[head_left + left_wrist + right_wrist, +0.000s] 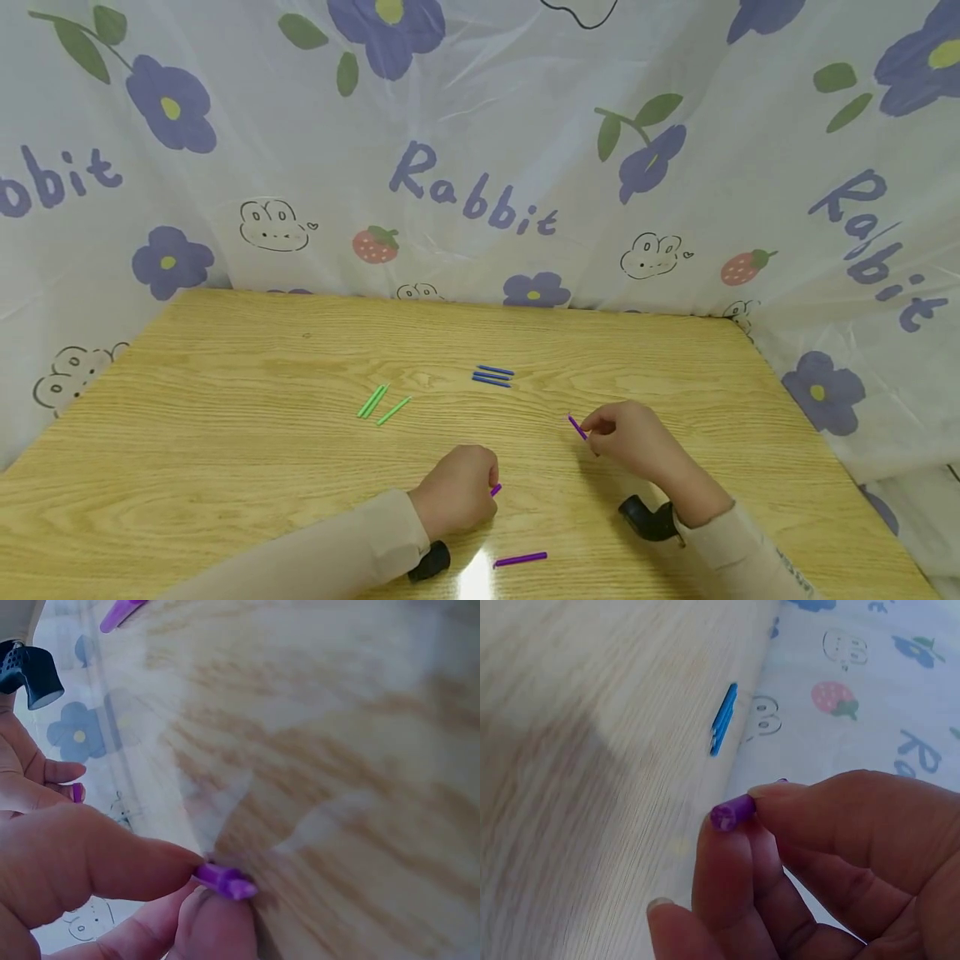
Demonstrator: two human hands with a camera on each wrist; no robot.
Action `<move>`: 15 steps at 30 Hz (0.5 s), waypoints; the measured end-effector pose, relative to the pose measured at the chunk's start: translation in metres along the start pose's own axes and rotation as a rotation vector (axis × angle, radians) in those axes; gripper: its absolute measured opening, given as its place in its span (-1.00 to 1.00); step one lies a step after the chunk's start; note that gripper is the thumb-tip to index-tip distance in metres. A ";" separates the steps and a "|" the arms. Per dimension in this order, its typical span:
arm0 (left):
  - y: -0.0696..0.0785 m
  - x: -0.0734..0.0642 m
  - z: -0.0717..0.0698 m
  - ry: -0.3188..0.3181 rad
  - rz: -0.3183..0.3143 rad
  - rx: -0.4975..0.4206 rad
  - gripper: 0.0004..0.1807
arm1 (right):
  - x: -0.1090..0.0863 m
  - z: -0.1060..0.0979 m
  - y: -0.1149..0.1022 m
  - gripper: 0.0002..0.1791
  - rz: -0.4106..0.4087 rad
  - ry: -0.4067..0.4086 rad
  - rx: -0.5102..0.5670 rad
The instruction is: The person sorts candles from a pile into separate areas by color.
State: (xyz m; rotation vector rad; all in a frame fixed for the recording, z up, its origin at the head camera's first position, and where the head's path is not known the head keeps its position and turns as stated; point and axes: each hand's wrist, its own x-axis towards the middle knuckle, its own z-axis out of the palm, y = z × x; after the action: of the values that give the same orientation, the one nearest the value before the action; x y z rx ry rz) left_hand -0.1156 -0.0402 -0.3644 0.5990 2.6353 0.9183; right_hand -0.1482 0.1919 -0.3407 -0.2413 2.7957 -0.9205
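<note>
My left hand pinches a thin purple candle between thumb and fingertip, low over the wooden table. Most of that candle is hidden by the hand in the head view. Farther right, my right hand holds a second purple candle by thumb and fingers, its tip pointing away and to the left. Its blunt end shows in the right wrist view. Near the front edge of the head view, a third purple candle lies on the table, apart from both hands.
Three blue candles lie side by side beyond the hands. Left of them are three green candles, one set slightly apart. A printed curtain closes off the back of the table. Black wrist devices sit below both hands.
</note>
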 end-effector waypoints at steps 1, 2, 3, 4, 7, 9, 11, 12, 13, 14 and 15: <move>0.000 0.000 0.000 0.001 0.001 0.004 -0.75 | 0.001 -0.001 0.001 -0.81 0.007 0.002 0.003; 0.000 0.000 0.000 0.001 0.001 0.008 -0.75 | 0.002 -0.002 0.002 -0.81 0.006 0.001 -0.002; 0.001 0.000 -0.001 0.003 0.003 0.013 -0.75 | 0.003 -0.002 0.003 -0.81 0.012 0.003 -0.009; 0.001 0.000 -0.001 0.004 0.003 0.019 -0.75 | 0.004 -0.003 0.005 -0.81 0.017 0.004 -0.016; 0.001 0.000 -0.001 0.008 0.004 0.042 -0.76 | 0.008 -0.005 0.008 -0.80 0.019 0.002 -0.037; 0.001 0.000 -0.001 0.008 0.002 0.054 -0.76 | 0.011 -0.006 0.011 -0.81 0.021 0.003 -0.054; 0.001 0.000 -0.001 0.006 0.000 0.063 -0.76 | 0.014 -0.008 0.013 -0.82 0.019 0.001 -0.066; 0.001 0.001 -0.001 0.005 0.001 0.065 -0.76 | 0.015 -0.009 0.014 -0.82 0.021 -0.001 -0.067; 0.001 0.001 -0.001 0.003 0.000 0.065 -0.76 | 0.016 -0.010 0.015 -0.82 0.023 -0.002 -0.069; 0.001 0.001 -0.001 0.001 0.001 0.067 -0.76 | 0.017 -0.010 0.016 -0.82 0.025 -0.004 -0.073; 0.001 0.001 -0.001 0.000 0.003 0.067 -0.76 | 0.019 -0.011 0.017 -0.82 0.026 -0.004 -0.074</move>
State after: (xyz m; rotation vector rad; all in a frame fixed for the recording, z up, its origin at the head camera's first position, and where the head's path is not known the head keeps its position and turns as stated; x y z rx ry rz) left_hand -0.1162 -0.0393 -0.3629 0.6185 2.6756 0.8332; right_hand -0.1706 0.2079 -0.3448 -0.2168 2.8261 -0.8105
